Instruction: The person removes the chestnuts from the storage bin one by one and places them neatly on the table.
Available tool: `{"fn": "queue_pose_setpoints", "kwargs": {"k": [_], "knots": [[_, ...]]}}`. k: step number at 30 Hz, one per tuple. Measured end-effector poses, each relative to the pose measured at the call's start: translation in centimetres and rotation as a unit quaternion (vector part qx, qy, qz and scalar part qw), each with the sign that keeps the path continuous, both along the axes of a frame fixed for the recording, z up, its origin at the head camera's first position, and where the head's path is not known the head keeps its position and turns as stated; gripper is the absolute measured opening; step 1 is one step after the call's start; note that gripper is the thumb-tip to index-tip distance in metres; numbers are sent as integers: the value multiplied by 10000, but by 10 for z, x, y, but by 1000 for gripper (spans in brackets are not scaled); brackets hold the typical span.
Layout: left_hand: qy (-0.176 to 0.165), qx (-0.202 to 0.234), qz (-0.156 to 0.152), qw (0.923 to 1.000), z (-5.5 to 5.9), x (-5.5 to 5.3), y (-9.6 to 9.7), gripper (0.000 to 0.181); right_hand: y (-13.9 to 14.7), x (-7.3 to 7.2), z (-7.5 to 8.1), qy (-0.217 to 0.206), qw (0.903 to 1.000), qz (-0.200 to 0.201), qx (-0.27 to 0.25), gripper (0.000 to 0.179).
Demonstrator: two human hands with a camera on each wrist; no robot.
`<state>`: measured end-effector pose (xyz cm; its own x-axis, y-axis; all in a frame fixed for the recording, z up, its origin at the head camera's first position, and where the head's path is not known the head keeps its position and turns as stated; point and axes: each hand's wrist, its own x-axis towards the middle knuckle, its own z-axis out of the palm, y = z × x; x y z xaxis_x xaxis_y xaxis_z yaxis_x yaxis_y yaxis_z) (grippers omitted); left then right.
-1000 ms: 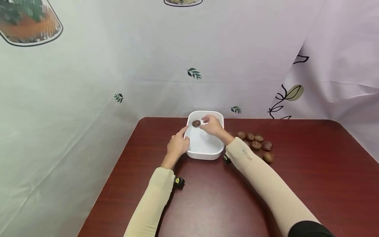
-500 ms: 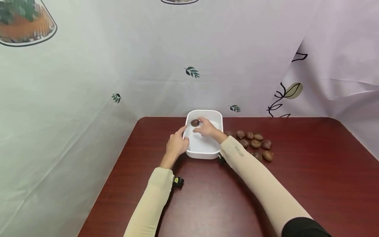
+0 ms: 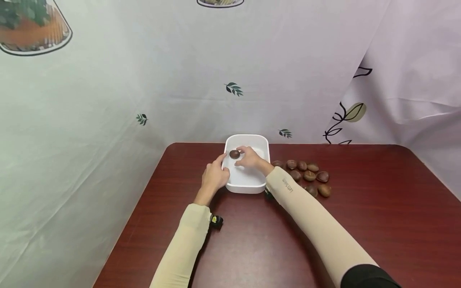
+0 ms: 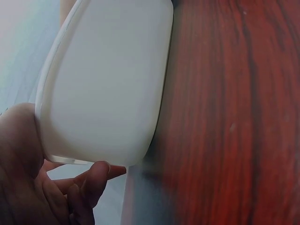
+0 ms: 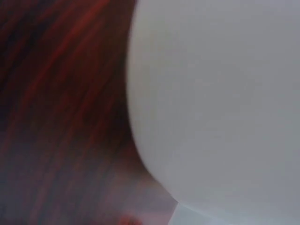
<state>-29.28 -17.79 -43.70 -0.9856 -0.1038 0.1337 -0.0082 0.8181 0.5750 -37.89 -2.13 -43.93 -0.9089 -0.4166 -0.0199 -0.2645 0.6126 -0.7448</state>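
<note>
In the head view a white rectangular tub (image 3: 246, 188) stands near the table's far edge. One brown chestnut (image 3: 235, 154) lies inside it, towards the left wall. My left hand (image 3: 215, 176) grips that wall, with the rim between thumb and fingers; the left wrist view shows the tub (image 4: 108, 84) close up with the hand (image 4: 28, 164) at its rim. My right hand (image 3: 251, 159) reaches over the tub's right side, its thumb and forefinger spread beside the chestnut. Whether a fingertip touches it, I cannot tell. The right wrist view shows only the tub's outer wall (image 5: 211, 108) and tabletop.
Several more chestnuts (image 3: 309, 176) lie loose on the dark red table (image 3: 252, 240), right of the tub and partly behind my right forearm. A white printed cloth (image 3: 201, 108) hangs behind the table.
My right hand has moved left, closer to the chestnut inside the tub. The chestnut has shifted slightly towards me. My left hand keeps its place on the tub's left wall.
</note>
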Motion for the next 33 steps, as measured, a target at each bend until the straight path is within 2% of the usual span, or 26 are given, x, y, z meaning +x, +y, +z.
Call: {"fn": "queue_pose_setpoints", "kwargs": {"k": [6, 11, 14, 18, 23, 33], "knots": [[-23, -22, 7, 10000, 2, 0, -1, 59, -3, 4, 0, 117, 9992, 212, 307, 58], [-36, -28, 21, 10000, 2, -1, -1, 59, -6, 6, 1, 562, 9958, 319, 646, 56], [-45, -14, 37, 10000, 3, -1, -1, 59, -7, 5, 1, 639, 9956, 362, 589, 54], [-44, -4, 66, 10000, 3, -1, -1, 59, -7, 6, 0, 542, 9970, 374, 411, 46], [-51, -10, 53, 10000, 1, -2, 1, 59, -7, 6, -1, 510, 9963, 441, 524, 37], [-90, 38, 78, 9999, 1, -1, 2, 58, -9, 9, 0, 692, 9942, 525, 633, 35]]}}
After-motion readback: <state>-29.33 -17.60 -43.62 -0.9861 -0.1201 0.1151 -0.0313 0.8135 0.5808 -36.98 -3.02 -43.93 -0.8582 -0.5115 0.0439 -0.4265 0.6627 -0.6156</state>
